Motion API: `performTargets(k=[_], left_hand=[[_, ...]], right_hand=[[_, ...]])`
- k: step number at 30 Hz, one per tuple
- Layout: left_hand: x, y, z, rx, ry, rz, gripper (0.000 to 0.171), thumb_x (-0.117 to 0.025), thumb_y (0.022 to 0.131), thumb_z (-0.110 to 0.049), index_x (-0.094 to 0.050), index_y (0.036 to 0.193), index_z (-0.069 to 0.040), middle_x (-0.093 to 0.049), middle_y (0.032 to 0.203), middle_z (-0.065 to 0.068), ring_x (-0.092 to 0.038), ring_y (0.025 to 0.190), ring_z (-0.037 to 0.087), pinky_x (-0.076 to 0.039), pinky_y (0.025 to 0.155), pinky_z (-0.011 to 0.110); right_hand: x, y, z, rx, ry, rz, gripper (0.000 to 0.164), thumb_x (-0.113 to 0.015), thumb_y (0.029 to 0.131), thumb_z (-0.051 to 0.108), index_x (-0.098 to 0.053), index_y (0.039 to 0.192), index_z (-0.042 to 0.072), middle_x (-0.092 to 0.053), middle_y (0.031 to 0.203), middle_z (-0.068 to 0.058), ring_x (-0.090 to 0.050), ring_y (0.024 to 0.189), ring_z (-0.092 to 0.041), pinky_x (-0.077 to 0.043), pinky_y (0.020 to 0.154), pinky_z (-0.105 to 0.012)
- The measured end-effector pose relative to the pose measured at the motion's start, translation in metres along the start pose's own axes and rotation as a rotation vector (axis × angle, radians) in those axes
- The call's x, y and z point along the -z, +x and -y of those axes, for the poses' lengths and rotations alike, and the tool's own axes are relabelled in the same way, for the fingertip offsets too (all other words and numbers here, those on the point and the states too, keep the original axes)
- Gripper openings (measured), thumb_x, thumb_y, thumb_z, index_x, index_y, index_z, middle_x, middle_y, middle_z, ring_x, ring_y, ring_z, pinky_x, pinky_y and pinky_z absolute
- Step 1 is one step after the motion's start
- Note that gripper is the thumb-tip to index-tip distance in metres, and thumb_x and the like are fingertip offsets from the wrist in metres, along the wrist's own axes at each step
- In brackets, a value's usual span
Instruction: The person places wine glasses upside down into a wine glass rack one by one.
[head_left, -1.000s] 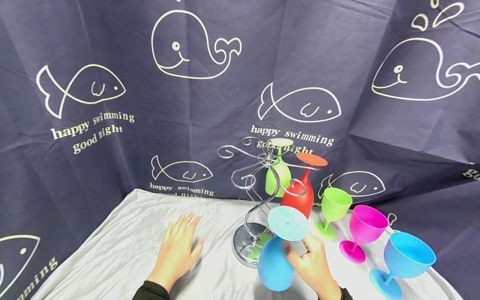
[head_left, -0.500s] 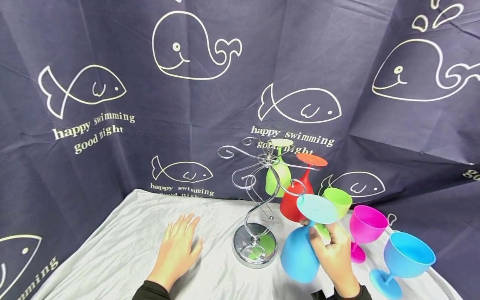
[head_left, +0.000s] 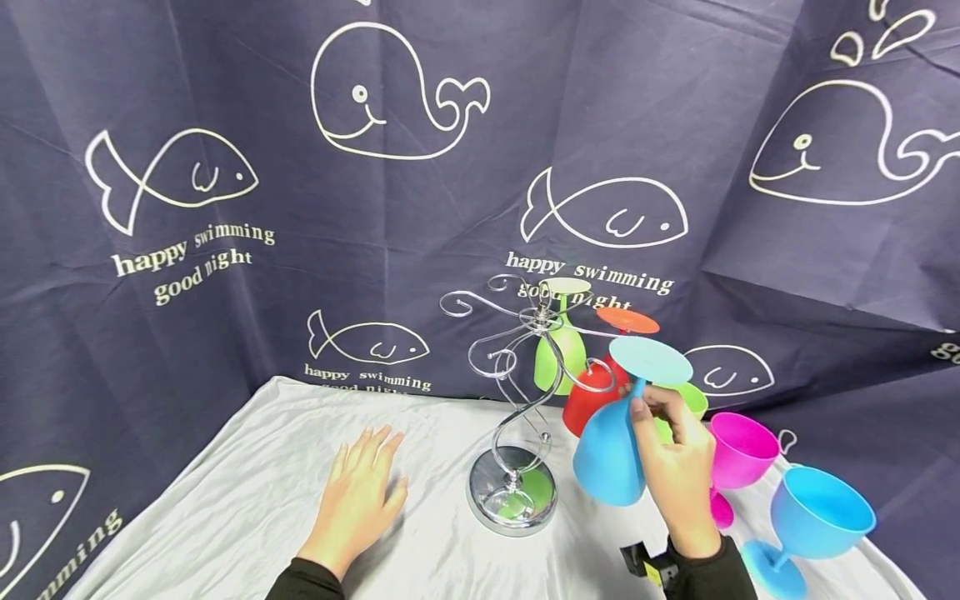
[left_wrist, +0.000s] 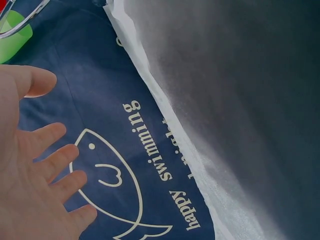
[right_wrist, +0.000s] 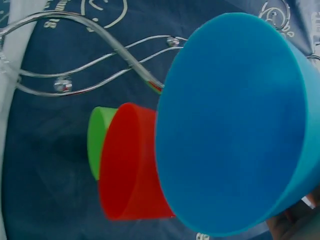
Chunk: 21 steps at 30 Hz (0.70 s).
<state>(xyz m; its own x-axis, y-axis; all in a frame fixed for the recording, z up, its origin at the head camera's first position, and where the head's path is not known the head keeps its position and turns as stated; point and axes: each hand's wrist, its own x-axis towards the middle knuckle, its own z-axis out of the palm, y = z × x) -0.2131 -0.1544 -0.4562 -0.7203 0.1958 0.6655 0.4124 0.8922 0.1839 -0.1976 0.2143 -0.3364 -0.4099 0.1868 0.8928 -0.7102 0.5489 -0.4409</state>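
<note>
In the head view my right hand (head_left: 678,454) pinches the stem of a blue goblet (head_left: 611,458), which is upside down and slightly tilted, its foot on top. It is just right of a chrome goblet rack (head_left: 513,492) with curled wire arms. A red goblet (head_left: 587,402) and a green goblet (head_left: 561,358) hang foot-up from the rack's arms. In the right wrist view the mouth of the blue goblet (right_wrist: 232,125) covers much of the picture. My left hand (head_left: 358,500) rests with spread fingers over the white cloth, holding nothing; the left wrist view shows its palm (left_wrist: 35,185).
On the right stand a magenta goblet (head_left: 742,450), another blue goblet (head_left: 817,512) and a partly hidden green goblet (head_left: 693,400), all upright. A white cloth (head_left: 420,467) covers the table. A dark printed curtain (head_left: 450,217) hangs behind.
The blue goblet in my right hand has moved right and upward, from in front of the rack's base to beside the red goblet. My left hand has stayed put.
</note>
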Motion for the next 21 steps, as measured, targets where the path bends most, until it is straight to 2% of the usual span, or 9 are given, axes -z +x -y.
performTargets(k=[4,10,17,21], left_hand=[[-0.001,-0.001,0.001,-0.003,-0.001,-0.004,0.055,-0.071,0.085,-0.021,-0.057,0.135,-0.004,-0.054,0.14,0.018,-0.044,0.134,0.044,-0.028,0.11,0.065],[0.001,0.0,0.0,0.009,0.0,0.008,0.055,-0.071,0.085,-0.021,-0.057,0.135,-0.004,-0.054,0.141,0.019,-0.044,0.134,0.044,-0.026,0.111,0.065],[0.003,0.0,-0.002,0.019,0.012,0.033,0.057,-0.07,0.087,-0.025,-0.056,0.139,-0.005,-0.052,0.143,0.018,-0.041,0.138,0.042,-0.024,0.113,0.064],[0.003,-0.001,-0.002,0.017,0.018,0.026,0.057,-0.069,0.087,-0.026,-0.057,0.139,-0.006,-0.053,0.143,0.017,-0.042,0.137,0.042,-0.025,0.112,0.065]], right_hand=[[-0.011,0.01,0.006,-0.005,-0.032,0.046,0.019,-0.071,0.086,-0.007,-0.074,0.102,0.003,-0.071,0.085,-0.006,-0.063,0.082,0.002,-0.048,0.079,-0.012],[-0.024,0.016,0.011,-0.008,-0.054,0.173,0.019,-0.069,0.089,-0.003,-0.074,0.103,0.008,-0.074,0.09,-0.004,-0.063,0.077,-0.003,-0.048,0.072,-0.011],[-0.03,0.014,0.016,0.025,-0.038,0.255,0.019,-0.075,0.086,0.0,-0.074,0.103,0.01,-0.074,0.095,0.002,-0.068,0.082,-0.01,-0.051,0.079,-0.013],[-0.029,0.009,0.021,0.036,-0.019,0.265,0.024,-0.077,0.084,-0.002,-0.074,0.105,0.01,-0.074,0.095,0.002,-0.069,0.088,-0.012,-0.05,0.085,-0.012]])
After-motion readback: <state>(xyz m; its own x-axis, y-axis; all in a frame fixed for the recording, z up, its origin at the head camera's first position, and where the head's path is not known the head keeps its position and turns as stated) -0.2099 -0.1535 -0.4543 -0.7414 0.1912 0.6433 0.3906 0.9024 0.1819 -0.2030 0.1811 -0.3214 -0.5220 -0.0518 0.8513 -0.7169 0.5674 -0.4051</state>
